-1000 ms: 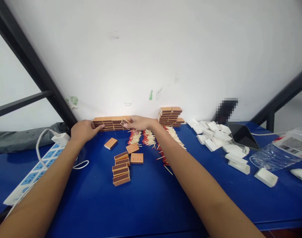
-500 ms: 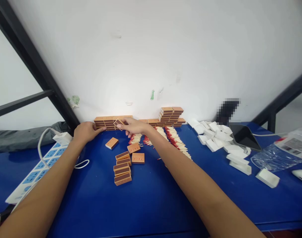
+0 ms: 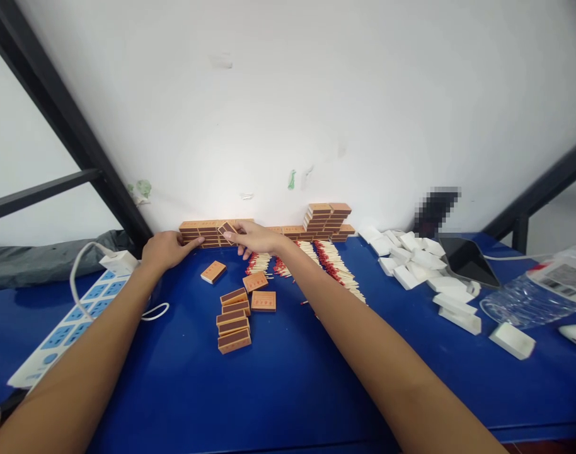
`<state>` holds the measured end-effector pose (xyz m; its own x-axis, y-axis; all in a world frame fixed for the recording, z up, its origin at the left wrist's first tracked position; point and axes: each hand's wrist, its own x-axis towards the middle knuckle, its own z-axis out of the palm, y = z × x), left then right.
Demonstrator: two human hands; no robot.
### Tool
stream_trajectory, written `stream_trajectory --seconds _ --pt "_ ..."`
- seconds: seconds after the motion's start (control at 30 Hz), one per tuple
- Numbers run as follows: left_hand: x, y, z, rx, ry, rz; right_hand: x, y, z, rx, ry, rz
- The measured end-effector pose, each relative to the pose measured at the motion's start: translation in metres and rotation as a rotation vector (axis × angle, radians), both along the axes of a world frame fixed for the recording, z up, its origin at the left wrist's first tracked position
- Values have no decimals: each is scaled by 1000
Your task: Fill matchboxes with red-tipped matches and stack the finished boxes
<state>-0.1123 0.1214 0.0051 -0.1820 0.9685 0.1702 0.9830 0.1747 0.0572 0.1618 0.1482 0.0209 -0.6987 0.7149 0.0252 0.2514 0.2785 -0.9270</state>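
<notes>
My right hand (image 3: 257, 238) pinches a matchbox (image 3: 227, 231) between thumb and fingers, tilted in front of a stacked row of matchboxes (image 3: 198, 225) along the wall. My left hand (image 3: 167, 251) is at the left end of that row, its thumb pressed along the front and its other fingers partly hidden around the end. Nearer me, a single matchbox (image 3: 213, 272) lies on the table, with several more matchboxes (image 3: 234, 321) leaning on one another. Behind my right forearm lie piles of red-tipped matches (image 3: 338, 268). A taller stack of matchboxes (image 3: 326, 217) rises to the right.
White matchbox trays (image 3: 411, 258) lie heaped on the right of the blue table (image 3: 269, 391). Beyond them are a dark device (image 3: 467, 260) and a clear plastic package (image 3: 529, 296). At left sit a power strip (image 3: 63, 334) with a white plug and a grey bundle (image 3: 51, 261).
My right hand and its matchbox have shifted very slightly, staying in front of the row. My left hand keeps its place at the row's left end.
</notes>
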Motion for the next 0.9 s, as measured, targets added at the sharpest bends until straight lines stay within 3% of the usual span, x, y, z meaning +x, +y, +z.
stream_trajectory --seconds 0.23,0.4,0.53,0.9 --pt "-1 3 -2 -13 13 3 6 -8 14 21 -84 1" --pt "-5 3 -5 -20 23 -24 29 -4 34 121 -322 62" --pt "-8 6 -9 -14 35 -34 51 -2 49 246 -490 -43" --pt "-13 11 -12 0 -2 -46 75 5 57 165 -477 -85"
